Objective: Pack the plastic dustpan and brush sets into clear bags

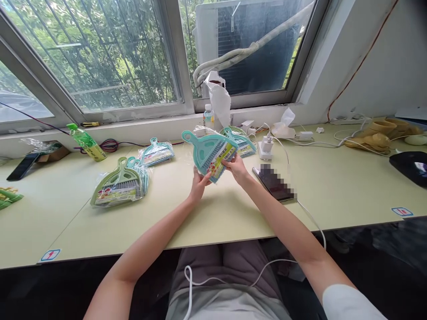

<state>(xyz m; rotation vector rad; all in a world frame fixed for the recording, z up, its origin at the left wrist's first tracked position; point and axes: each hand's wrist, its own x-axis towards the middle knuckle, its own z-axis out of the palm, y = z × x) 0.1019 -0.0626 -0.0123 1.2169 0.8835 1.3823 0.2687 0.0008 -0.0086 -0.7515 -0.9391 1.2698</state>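
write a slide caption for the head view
Two hands hold a teal dustpan set above a pale table.

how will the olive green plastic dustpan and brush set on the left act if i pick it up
The olive-green dustpan and brush set looks like moulded plastic, so probably stiff and light for its size. Its shiny clear wrap may slip, while its broad, flattish shape seems unlikely to roll.
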